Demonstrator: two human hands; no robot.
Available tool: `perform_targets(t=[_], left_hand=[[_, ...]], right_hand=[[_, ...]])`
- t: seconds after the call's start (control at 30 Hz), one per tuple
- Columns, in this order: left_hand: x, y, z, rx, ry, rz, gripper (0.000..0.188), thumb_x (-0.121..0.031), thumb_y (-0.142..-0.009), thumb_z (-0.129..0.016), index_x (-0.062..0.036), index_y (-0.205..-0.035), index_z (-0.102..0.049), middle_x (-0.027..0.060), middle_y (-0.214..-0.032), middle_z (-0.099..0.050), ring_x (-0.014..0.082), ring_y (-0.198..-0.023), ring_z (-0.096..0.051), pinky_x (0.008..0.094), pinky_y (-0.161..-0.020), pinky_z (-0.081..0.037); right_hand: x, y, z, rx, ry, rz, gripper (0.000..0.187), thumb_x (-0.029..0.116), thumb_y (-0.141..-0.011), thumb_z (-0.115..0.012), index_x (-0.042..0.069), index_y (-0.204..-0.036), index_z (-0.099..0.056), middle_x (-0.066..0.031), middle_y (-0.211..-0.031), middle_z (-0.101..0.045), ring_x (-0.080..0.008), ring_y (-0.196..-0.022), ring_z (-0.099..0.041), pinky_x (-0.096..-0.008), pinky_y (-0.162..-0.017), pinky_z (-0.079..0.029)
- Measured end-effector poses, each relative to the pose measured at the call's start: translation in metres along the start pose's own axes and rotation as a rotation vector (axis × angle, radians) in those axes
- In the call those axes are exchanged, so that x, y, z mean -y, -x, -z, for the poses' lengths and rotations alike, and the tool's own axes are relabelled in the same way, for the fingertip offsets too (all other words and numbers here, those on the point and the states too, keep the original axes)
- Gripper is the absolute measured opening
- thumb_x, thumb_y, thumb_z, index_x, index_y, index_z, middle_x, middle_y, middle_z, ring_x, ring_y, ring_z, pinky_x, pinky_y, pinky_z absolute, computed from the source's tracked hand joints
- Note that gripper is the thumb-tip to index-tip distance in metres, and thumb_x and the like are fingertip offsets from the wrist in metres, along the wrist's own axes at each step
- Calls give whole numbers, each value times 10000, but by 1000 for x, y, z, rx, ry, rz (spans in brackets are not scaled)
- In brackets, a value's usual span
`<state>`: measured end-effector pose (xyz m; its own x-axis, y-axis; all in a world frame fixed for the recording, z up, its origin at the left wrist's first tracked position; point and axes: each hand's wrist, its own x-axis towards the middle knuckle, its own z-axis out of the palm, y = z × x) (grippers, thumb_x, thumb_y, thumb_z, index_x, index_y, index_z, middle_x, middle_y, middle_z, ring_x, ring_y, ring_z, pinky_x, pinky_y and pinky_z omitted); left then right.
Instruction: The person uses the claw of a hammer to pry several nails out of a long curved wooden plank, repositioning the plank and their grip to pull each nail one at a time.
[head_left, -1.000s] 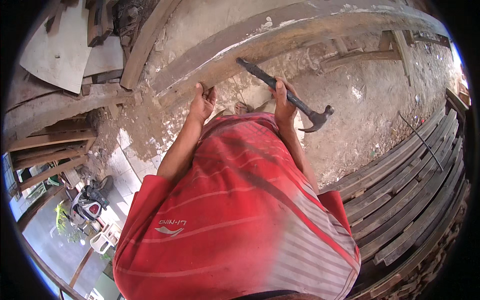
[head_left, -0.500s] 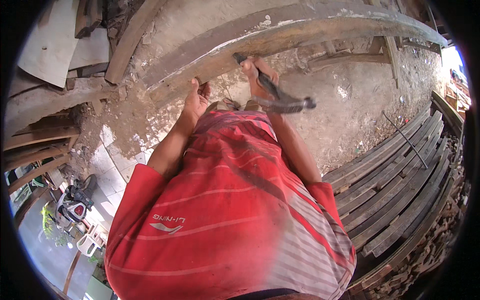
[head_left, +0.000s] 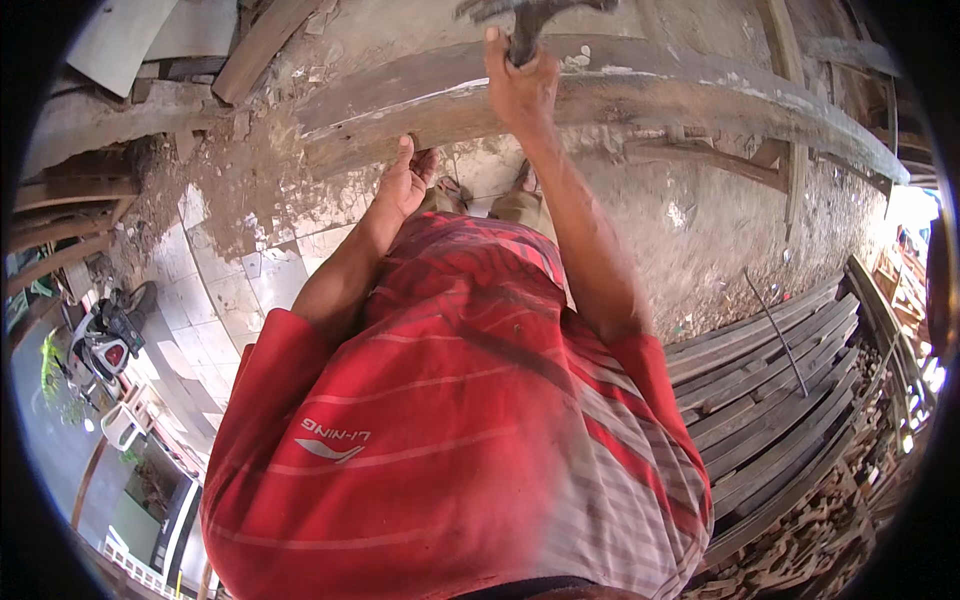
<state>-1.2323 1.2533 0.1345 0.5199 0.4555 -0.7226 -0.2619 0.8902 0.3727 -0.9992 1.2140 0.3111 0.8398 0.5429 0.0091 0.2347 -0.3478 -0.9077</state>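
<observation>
I take the long weathered wooden beam [head_left: 620, 95] as my landmark. My right hand [head_left: 520, 85] sits just above its near face, fingers clamped around a dark hammer handle [head_left: 525, 40] — the hammer head is blurred at the top rim, raised over the beam. My left hand [head_left: 403, 185] rests against the beam's lower edge, thumb up and fingers curled; whether it pinches a nail there I cannot tell. Below the beam lie dusty ground and cracked pale tiles [head_left: 230, 280], and to its right a stack of grey planks [head_left: 790, 400]. My worry: the left thumb sits close beside the strike line — a glancing blow off the rounded, worn wood could land on it, or the handle could twist in the grip.
</observation>
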Motion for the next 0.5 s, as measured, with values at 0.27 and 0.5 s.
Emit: perform_targets(t=[0.27, 0.5], left_hand=[[1, 1, -11, -64, 3, -39, 397, -393, -906, -719, -58, -1097, -625, 83, -996, -674, 206, -934, -676, 327, -826, -603], [13, 1, 6, 17, -65, -84, 483, -462, -901, -707, -46, -1126, -612, 97, -983, -682, 208, -899, -683, 319, -762, -596]], right_hand=[[22, -60, -30, 75, 93, 39, 456, 410, -899, -646, -29, -779, -655, -232, -676, -650, -425, -700, -661, -484, -682, -505], [54, -46, 49, -36, -284, -158, 209, 254, -935, -691, 60, -870, -650, 20, -642, -545, -70, -562, -498, -253, -504, -401]])
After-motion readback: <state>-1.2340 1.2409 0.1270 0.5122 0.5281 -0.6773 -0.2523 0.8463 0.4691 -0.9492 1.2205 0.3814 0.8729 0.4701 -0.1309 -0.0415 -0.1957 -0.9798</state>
